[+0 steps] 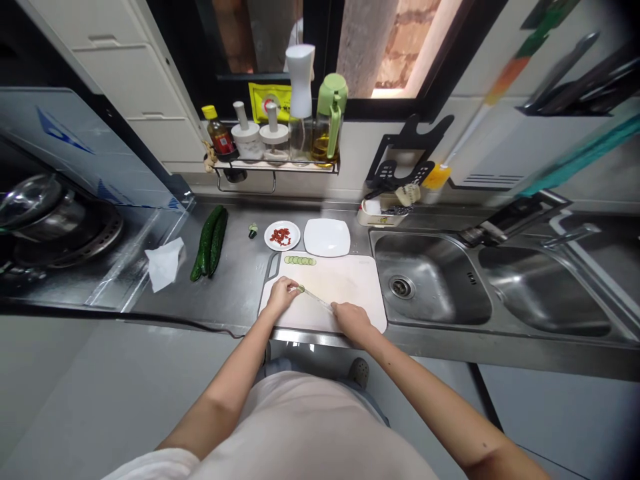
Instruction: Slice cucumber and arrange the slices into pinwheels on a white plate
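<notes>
A white cutting board (pixel 350 287) lies at the counter's front edge. Over its left part, my left hand (pixel 283 294) pinches a thin round cucumber slice (pixel 301 289) between the fingertips. My right hand (pixel 353 320) is closed round the handle of a knife (pixel 318 299); its narrow blade points left, and the tip meets or nearly meets the slice. The handle is hidden in the fist. Along the board's far left edge runs an overlapping row of cucumber slices (pixel 300 261).
Behind the board stand a white plate (pixel 327 237) and a small plate (pixel 268 236) with chopped red pieces. Whole cucumbers (pixel 209 241), cucumber ends (pixel 253 231) and a paper towel (pixel 165 264) lie left. A double sink (pixel 430 280) is right; a seasoning rack (pixel 280 165) hangs above.
</notes>
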Tool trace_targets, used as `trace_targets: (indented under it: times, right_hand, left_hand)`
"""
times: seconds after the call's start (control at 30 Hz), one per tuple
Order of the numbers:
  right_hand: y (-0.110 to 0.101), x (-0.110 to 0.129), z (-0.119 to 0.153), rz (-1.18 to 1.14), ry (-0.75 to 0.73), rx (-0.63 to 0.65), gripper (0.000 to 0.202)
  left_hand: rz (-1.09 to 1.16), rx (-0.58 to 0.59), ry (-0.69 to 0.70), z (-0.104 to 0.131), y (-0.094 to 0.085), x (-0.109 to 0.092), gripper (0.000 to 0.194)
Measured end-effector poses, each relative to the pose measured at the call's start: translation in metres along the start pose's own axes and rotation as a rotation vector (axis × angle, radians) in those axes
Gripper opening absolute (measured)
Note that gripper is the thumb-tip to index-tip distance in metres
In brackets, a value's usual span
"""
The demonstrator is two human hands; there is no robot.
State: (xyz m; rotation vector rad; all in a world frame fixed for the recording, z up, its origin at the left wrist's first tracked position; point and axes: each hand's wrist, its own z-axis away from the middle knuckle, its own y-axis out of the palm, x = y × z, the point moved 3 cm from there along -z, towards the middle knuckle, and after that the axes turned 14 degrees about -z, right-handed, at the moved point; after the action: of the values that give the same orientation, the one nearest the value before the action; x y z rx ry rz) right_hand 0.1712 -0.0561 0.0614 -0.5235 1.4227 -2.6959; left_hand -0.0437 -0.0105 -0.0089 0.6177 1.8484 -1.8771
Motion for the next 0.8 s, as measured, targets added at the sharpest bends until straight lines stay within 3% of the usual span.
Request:
trace_targets:
  times: [0.53,0.8]
  right_hand:
    - [0.005,-0.011,0.011,-0.023,0.002,-0.001,0.029]
    - [0.000,-0.002,0.000,-0.024,0.012,0.008,0.030]
  left_hand:
    - [-0.025,-0.014,0.022,0.001,0.000,0.000,0.010]
    - [-0.034,0.000,0.009,0.000,-0.001,0.000,0.011]
